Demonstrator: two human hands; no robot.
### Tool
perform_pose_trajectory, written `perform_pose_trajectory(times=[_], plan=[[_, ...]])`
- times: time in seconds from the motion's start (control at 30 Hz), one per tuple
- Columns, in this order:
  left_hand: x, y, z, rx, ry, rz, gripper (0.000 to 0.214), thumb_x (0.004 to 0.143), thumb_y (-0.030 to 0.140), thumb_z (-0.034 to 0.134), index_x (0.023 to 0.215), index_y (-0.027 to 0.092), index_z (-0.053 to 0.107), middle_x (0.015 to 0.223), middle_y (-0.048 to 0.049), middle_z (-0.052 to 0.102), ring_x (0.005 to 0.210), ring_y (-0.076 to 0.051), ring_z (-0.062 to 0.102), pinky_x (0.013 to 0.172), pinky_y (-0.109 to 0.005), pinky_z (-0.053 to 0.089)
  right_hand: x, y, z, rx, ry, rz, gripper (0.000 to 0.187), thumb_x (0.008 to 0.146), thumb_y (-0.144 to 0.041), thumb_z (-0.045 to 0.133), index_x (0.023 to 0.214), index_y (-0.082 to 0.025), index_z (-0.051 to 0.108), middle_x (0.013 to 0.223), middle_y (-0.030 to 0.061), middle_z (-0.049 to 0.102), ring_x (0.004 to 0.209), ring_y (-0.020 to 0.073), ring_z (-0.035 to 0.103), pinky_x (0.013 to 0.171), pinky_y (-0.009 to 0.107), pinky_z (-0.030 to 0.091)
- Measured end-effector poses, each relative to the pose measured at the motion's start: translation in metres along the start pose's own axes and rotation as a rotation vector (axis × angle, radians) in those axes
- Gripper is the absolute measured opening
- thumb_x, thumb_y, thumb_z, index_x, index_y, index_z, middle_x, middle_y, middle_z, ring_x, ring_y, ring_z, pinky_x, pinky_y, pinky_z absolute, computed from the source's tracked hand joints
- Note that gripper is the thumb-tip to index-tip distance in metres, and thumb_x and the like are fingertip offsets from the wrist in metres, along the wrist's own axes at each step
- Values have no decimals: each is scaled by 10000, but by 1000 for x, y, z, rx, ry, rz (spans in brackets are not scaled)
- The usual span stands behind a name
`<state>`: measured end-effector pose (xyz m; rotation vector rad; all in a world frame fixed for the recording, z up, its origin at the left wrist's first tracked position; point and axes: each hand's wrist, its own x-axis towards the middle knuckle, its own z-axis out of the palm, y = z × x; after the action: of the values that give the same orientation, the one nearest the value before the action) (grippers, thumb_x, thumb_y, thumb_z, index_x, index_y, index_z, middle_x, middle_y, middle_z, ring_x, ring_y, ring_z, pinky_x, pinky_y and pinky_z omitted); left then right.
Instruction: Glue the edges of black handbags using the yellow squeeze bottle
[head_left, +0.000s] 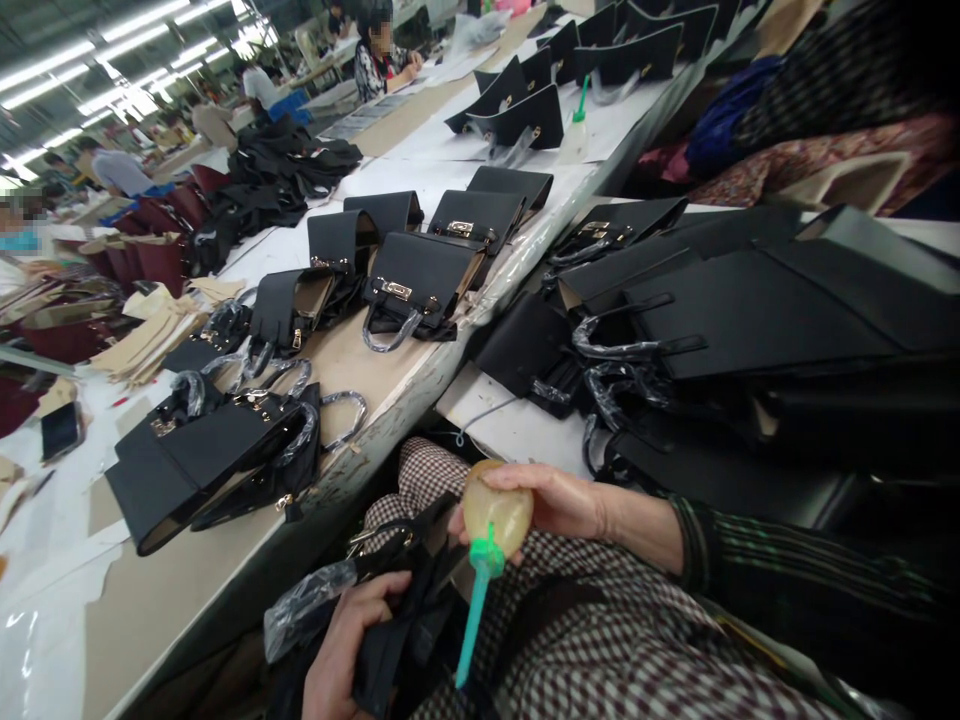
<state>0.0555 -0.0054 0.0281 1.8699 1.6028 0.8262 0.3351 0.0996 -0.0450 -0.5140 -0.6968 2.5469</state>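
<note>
My right hand (559,497) is wrapped round a yellowish glue bottle (501,508) with a green cap and a long green nozzle (472,615) that points down. Below it, on my lap, lies a black handbag (405,630), partly hidden by my hands and in shadow. The fingers of my left hand (349,640) are curled over the bag's near side, gripping it. A plastic-wrapped handle (311,600) of the bag sticks out to the left. The nozzle tip hangs over the bag; whether it touches cannot be made out.
Several black handbags (420,275) with wrapped handles stand on the long table (427,380) ahead. More black bags (750,300) are stacked at the right. Another glue bottle (576,135) stands farther back. A phone (61,430) lies at the left. Other people sit along the tables.
</note>
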Motion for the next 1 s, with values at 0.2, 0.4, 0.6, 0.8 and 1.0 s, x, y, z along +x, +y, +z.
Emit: perform_pose_trajectory(times=[0.2,0.4,0.6,0.8,1.0], plan=[[5,-17,-9,37,-135,114,201,902,445,684,870,251,727,1065,-96,829,952,-276,799,777,-328,664,5,-2,8,-32,-113,-11,685,864,-585,632,1221,-8,719,1134,221,757,1094,296,716,992,379,530],[4,2,3,8,-27,14,211,896,450,686,813,256,693,1043,-92,828,941,-275,796,812,-351,659,12,17,10,-10,5,23,482,798,-501,771,1071,-104,761,1060,135,777,988,255,730,934,356,532],[-2,-8,12,-5,-70,69,116,877,146,630,892,261,641,1155,-42,798,1043,-207,758,887,-280,593,13,22,26,47,5,48,475,694,-483,841,1001,-125,789,1002,87,773,907,206,699,849,285,510],[-6,-13,17,24,9,-16,145,803,113,586,847,250,570,1119,-33,785,990,-180,741,868,-251,556,14,11,51,132,-59,32,450,694,-469,841,984,-130,784,978,64,767,890,191,685,929,299,486],[-9,-23,-1,44,-63,17,112,792,130,655,818,238,646,995,-34,822,872,-203,784,754,-239,595,-6,-23,48,52,-189,-17,575,785,-562,738,1053,-53,758,1139,208,767,1043,307,724,973,386,512]])
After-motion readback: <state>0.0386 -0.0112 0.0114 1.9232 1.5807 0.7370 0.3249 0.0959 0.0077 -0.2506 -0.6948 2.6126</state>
